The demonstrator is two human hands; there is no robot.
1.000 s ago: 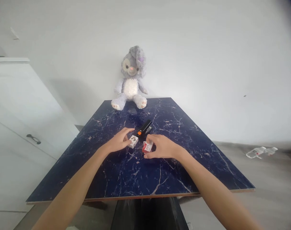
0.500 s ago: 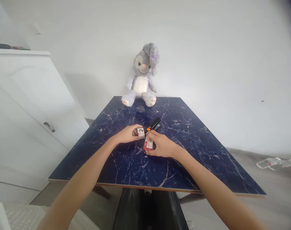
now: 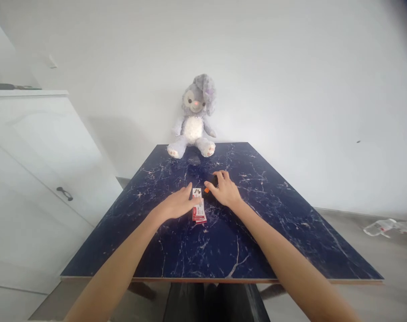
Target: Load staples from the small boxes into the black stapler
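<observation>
Two small red-and-white boxes, probably of staples, lie together near the middle of the table. The upper box (image 3: 197, 192) bears a dark picture, and the lower box (image 3: 198, 212) overlaps it and shows red edges. My left hand (image 3: 178, 205) is at their left side, fingers stretched out and thumb reaching across the boxes. To their right, my right hand (image 3: 226, 190) curls over a black stapler (image 3: 215, 180) with an orange part; the hand covers most of it.
A grey plush toy (image 3: 193, 120) sits at the far edge of the blue marbled table (image 3: 176, 255), against the wall. A white cabinet (image 3: 32, 179) stands on the left. Clear plastic bottles (image 3: 384, 227) lie on the floor at right.
Both boxes, held one in each hand before, now lie together on the table. My right hand has left its box and moved forward and right onto the stapler. My left fingers have spread.
</observation>
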